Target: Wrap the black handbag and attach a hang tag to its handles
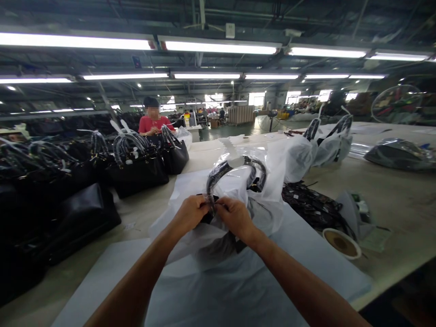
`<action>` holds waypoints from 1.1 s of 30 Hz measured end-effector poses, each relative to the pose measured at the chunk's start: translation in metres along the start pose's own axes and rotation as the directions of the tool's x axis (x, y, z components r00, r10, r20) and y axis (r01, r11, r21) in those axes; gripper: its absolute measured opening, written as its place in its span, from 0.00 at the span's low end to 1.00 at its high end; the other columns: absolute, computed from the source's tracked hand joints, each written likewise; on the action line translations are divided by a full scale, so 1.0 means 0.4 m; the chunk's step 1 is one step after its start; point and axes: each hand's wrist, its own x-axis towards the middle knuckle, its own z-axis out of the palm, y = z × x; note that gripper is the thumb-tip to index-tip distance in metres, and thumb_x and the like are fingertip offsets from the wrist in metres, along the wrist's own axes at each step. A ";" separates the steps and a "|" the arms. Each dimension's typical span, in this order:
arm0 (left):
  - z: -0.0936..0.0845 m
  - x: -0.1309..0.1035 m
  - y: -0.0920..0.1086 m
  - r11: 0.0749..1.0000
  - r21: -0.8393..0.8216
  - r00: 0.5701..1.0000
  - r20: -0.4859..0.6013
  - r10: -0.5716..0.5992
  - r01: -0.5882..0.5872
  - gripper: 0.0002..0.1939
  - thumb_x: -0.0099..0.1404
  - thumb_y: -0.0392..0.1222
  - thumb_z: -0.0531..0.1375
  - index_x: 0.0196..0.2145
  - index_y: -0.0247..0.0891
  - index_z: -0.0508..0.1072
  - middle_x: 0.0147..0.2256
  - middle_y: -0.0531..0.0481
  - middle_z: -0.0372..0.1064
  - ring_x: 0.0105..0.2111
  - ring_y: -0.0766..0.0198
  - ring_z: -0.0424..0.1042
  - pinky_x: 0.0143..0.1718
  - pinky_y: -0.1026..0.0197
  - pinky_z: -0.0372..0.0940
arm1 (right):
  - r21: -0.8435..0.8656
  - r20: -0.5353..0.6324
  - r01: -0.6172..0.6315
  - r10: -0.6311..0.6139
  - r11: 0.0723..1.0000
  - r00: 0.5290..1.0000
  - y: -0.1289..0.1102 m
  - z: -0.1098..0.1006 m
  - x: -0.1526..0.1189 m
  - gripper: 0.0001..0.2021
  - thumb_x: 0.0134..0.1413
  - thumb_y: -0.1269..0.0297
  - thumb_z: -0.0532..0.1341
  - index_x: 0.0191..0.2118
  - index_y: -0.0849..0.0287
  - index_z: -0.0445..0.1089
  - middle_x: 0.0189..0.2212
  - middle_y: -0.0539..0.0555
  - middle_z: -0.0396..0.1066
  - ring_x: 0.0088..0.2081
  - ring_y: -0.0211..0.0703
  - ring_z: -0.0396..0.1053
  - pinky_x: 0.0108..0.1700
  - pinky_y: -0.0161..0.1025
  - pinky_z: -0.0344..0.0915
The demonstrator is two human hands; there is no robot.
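Note:
In front of me a black handbag [207, 218] sits inside a thin white wrapping bag [272, 213], its opening around the handles. The curved black handles [216, 175] stand up out of it, covered in clear film, with a white strip [233, 154] at their top. My left hand [192, 212] is closed, pinching at the lower end of the nearer handle. From the other side my right hand [236, 217] pinches at the same spot, fingertips almost meeting the left ones. Exactly which small part lies between the fingers is hidden.
Rows of black handbags [138, 170] crowd the table's left side. White-wrapped bags [298, 156] stand at the back right. Nearer are a heap of dark tags [309, 206], a tape roll [341, 243] and white sheets [306, 254]. A person in red [155, 122] works across the table.

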 end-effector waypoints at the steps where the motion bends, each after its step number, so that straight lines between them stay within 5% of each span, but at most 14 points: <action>1: -0.002 -0.003 -0.001 1.000 0.024 0.999 -0.034 0.006 -0.005 0.09 0.51 0.42 0.54 0.23 0.37 0.72 0.23 0.53 0.65 0.27 0.64 0.64 0.30 0.63 0.57 | -0.016 -0.008 -0.003 0.003 1.000 1.000 0.001 -0.002 -0.005 0.08 0.53 0.68 0.56 0.33 0.58 0.73 0.24 0.50 0.72 0.28 0.38 0.67 0.31 0.33 0.58; 5: -0.011 -0.034 -0.013 0.996 0.046 0.982 -0.170 0.078 -0.071 0.07 0.50 0.41 0.56 0.22 0.37 0.72 0.29 0.50 0.65 0.31 0.64 0.65 0.34 0.62 0.59 | -0.134 -0.042 -0.011 0.005 0.991 0.999 0.008 -0.015 -0.037 0.06 0.51 0.67 0.57 0.34 0.58 0.70 0.25 0.50 0.71 0.29 0.40 0.67 0.32 0.34 0.57; 10: -0.019 -0.084 -0.024 0.974 0.027 0.953 -0.199 0.228 -0.227 0.07 0.53 0.40 0.57 0.21 0.37 0.72 0.31 0.48 0.67 0.31 0.65 0.66 0.36 0.62 0.62 | -0.122 -0.008 -0.036 0.036 0.992 0.999 0.023 -0.017 -0.066 0.04 0.52 0.68 0.56 0.32 0.58 0.69 0.24 0.49 0.70 0.28 0.38 0.67 0.31 0.33 0.56; 17: -0.013 -0.113 -0.001 0.913 0.058 0.912 0.097 0.398 -0.404 0.07 0.59 0.33 0.57 0.25 0.39 0.72 0.30 0.52 0.70 0.36 0.65 0.65 0.41 0.62 0.60 | -0.128 0.001 0.006 -0.005 0.992 1.000 0.026 -0.001 -0.072 0.05 0.52 0.69 0.56 0.31 0.58 0.70 0.24 0.49 0.70 0.28 0.38 0.66 0.32 0.34 0.56; 21: -0.007 -0.133 0.015 0.911 0.135 0.920 0.120 0.374 -0.388 0.06 0.63 0.35 0.55 0.28 0.39 0.70 0.31 0.53 0.69 0.36 0.66 0.65 0.43 0.61 0.57 | 0.236 0.085 -0.052 0.033 0.970 0.996 0.052 -0.012 -0.087 0.03 0.46 0.67 0.60 0.29 0.60 0.69 0.23 0.48 0.69 0.27 0.37 0.64 0.31 0.34 0.57; 26: 0.014 -0.161 0.052 0.799 0.459 0.917 0.109 0.384 -0.389 0.09 0.65 0.36 0.51 0.29 0.37 0.67 0.27 0.53 0.66 0.32 0.63 0.62 0.35 0.58 0.52 | 0.730 0.353 -0.356 0.124 0.584 0.927 0.091 -0.026 -0.118 0.16 0.31 0.68 0.69 0.33 0.60 0.70 0.28 0.47 0.71 0.29 0.35 0.66 0.33 0.34 0.60; 30: 0.050 -0.188 0.076 0.600 0.684 0.867 0.099 0.488 -0.416 0.11 0.64 0.30 0.49 0.26 0.37 0.65 0.25 0.51 0.63 0.29 0.60 0.59 0.32 0.56 0.47 | 0.811 0.433 -0.469 0.180 0.350 0.883 0.102 -0.028 -0.143 0.23 0.27 0.71 0.72 0.37 0.59 0.69 0.28 0.47 0.72 0.29 0.34 0.67 0.32 0.32 0.59; 33: 0.084 -0.211 0.070 0.583 0.713 0.852 0.038 0.522 -0.389 0.12 0.63 0.30 0.49 0.24 0.38 0.64 0.23 0.51 0.61 0.27 0.59 0.57 0.31 0.57 0.47 | 0.803 0.549 -0.562 0.122 0.198 0.827 0.106 -0.021 -0.171 0.21 0.28 0.72 0.72 0.35 0.61 0.69 0.25 0.47 0.70 0.27 0.32 0.66 0.30 0.30 0.59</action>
